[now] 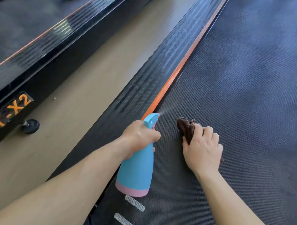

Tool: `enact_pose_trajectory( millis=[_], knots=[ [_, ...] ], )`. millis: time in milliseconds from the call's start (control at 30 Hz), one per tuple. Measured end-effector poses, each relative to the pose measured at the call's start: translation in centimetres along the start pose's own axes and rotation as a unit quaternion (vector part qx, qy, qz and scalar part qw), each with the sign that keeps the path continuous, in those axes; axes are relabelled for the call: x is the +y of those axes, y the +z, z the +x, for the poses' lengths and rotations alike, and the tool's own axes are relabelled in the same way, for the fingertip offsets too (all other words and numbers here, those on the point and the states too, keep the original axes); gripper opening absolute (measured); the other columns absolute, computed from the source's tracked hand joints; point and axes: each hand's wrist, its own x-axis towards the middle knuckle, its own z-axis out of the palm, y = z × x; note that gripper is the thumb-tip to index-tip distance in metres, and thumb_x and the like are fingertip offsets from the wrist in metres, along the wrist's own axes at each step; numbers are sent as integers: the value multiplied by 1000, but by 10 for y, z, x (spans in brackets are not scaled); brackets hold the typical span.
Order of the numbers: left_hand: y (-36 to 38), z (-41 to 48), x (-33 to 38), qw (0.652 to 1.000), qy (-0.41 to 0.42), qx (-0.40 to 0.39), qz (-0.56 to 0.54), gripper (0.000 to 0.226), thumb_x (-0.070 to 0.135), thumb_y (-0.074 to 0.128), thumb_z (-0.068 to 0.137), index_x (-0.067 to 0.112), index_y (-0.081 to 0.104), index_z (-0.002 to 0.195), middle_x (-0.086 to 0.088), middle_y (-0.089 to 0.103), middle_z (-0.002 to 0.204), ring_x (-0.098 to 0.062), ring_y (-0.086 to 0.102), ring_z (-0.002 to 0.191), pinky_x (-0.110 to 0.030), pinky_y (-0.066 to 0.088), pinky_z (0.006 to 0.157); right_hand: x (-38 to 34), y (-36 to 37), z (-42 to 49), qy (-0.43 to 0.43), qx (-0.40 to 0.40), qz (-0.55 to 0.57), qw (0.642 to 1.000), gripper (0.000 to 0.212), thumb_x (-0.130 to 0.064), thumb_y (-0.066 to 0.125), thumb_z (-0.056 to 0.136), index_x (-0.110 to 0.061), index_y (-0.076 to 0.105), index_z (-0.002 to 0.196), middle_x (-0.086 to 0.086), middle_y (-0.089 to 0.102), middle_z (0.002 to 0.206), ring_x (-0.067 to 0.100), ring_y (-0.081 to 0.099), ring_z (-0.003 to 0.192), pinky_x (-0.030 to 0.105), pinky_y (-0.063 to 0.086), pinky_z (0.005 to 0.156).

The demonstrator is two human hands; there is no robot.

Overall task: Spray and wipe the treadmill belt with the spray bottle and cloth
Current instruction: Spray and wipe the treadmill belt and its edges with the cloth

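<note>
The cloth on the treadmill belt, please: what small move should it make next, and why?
Probably slide the cloth forward and leftward: the right hand holds it bunched on the belt, while the spray bottle in the left hand is misting the patch just ahead, beside the orange strip.

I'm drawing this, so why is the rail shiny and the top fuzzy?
Head view: light glares pale blue off the side rail and treadmill belt; the neighbouring treadmill at top left is blurred; the spray bottle and cloth look sharp; the wide lens bends straight edges.
</note>
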Motion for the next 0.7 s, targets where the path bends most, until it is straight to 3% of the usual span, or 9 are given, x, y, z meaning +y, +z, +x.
enact_pose_trajectory(
  millis=[67, 267, 367, 500, 600, 700],
  knots=[
    [-2, -1, -1, 1000, 12, 4, -10, 65, 21, 60, 60, 20, 70, 125, 0, 63, 76, -23, 68, 61, -55, 64, 88, -3, -2, 2, 8, -6, 10, 1000, 57, -50, 61, 91, -14, 52, 134, 13, 51, 119, 37, 49, 105, 51, 47, 80],
    [-14, 13, -4, 998, 54, 22, -11, 33, 17, 69, 76, 19, 72, 109, -1, 69, 87, -22, 71, 62, -48, 65, 84, -19, -4, 55, -51, 1, 22, 998, 52, -51, 60, 93, -18, 52, 133, 12, 50, 122, 36, 48, 111, 51, 46, 87],
    [-21, 20, -1, 997, 68, 22, -36, 40, 19, 67, 69, 24, 73, 109, -3, 70, 95, -23, 70, 61, -46, 65, 81, -42, 0, 107, -53, -26, 18, 998, 51, -50, 56, 96, -19, 48, 135, 12, 47, 130, 37, 45, 119, 52, 43, 93],
    [-32, 29, 2, 988, 79, 10, -131, 45, 12, 65, 67, 41, 76, 101, -3, 67, 103, -21, 63, 70, -34, 61, 66, -66, 7, 123, -42, -32, 0, 999, 49, -51, 55, 95, -21, 50, 133, 9, 48, 129, 36, 45, 116, 51, 43, 91],
    [-39, 37, 4, 985, 81, 11, -150, 39, 8, 67, 74, 27, 74, 108, -7, 69, 99, -22, 64, 70, -30, 58, 64, -59, 10, 74, -137, 17, -34, 990, 49, -47, 63, 87, -21, 55, 127, 7, 53, 117, 36, 49, 103, 48, 46, 78],
    [-36, 45, 10, 985, 88, 20, -149, 39, 2, 67, 86, 25, 74, 116, -6, 67, 94, -24, 65, 70, -26, 57, 60, -42, 13, 59, -244, 20, -36, 969, 49, -47, 67, 83, -21, 58, 124, 6, 55, 111, 35, 52, 96, 47, 49, 71]
  ],
)
